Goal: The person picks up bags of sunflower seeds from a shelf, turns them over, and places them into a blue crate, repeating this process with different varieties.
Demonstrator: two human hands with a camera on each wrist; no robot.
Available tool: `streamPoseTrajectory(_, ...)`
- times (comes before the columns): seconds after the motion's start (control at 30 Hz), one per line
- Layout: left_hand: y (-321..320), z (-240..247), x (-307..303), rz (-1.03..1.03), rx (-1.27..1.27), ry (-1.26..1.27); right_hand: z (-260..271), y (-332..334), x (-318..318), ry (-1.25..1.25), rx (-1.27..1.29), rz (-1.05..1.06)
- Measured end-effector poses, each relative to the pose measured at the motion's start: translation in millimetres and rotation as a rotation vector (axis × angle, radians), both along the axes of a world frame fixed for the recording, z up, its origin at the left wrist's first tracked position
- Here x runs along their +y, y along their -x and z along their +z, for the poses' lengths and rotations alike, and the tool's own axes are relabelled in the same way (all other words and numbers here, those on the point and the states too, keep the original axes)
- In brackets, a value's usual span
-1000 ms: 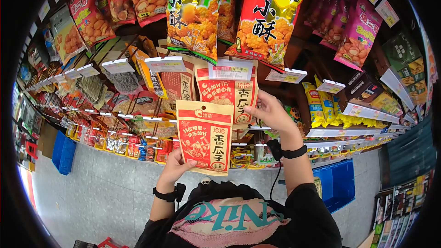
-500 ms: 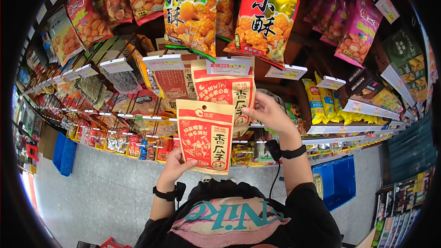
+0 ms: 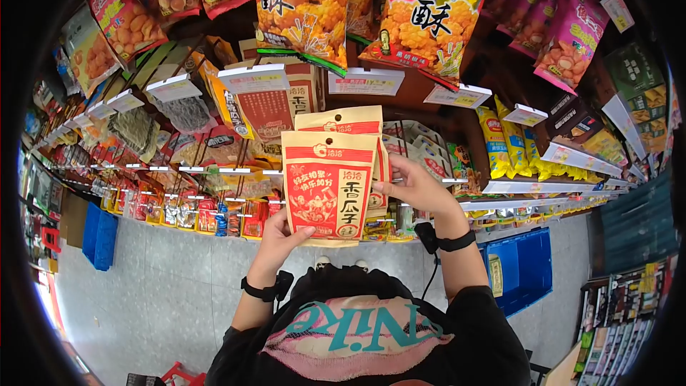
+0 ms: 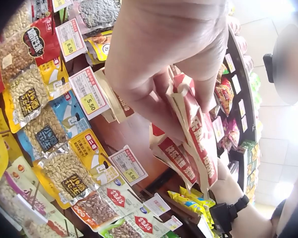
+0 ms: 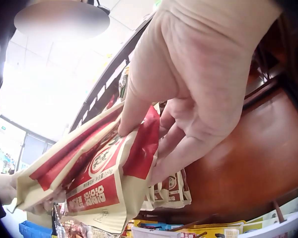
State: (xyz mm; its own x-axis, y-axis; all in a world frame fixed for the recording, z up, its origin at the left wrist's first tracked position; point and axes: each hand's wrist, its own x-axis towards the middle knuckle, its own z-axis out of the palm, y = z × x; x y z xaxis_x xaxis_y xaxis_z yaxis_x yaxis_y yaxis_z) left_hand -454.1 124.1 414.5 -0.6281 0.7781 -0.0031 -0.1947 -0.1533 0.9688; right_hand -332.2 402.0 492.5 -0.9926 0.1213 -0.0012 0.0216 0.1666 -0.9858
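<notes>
In the head view my left hand (image 3: 281,240) pinches a cream-and-red bag of sunflower seeds (image 3: 323,196) at its lower left, thumb across the front. A second, matching bag (image 3: 361,119) stands behind it, mostly hidden, its top and right edge showing. My right hand (image 3: 420,186) grips that rear bag by its right side, thumb in front. The left wrist view shows the bags (image 4: 201,148) nearly edge-on beneath the left hand. In the right wrist view the thumb and fingers pinch the edge of a bag (image 5: 97,186).
Price tags (image 3: 366,82) and hanging snack bags (image 3: 304,11) line the rack ahead. More seed bags (image 3: 270,111) hang at left behind the hands. Yellow packets (image 3: 500,143) hang at right. Blue bins stand on the floor at left (image 3: 98,237) and right (image 3: 525,271).
The rear bag, earlier under the price tag at the rack, has come away from it toward the body with the right hand. The front bag has risen slightly in view and overlaps it more.
</notes>
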Motion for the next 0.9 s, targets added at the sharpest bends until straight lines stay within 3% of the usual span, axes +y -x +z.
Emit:
streamPoseTrajectory(0.27, 6, -5, 17, -0.097, -0.057, -0.017, -23, -17, -20, 0.127, 0.059, -0.057)
streamPoseTrajectory(0.57, 4, -17, 44, -0.297, -0.059, -0.169, -26, -57, -29, -0.096, -0.077, -0.220)
streamPoseTrajectory(0.63, 4, -24, 47, -0.399, 0.004, -0.082, -31, -70, -28, -0.090, -0.065, -0.221)
streamPoseTrajectory(0.9, -46, -12, 67, -0.394, 0.042, -0.044, -21, -139, -9, 0.008, -0.024, -0.073)
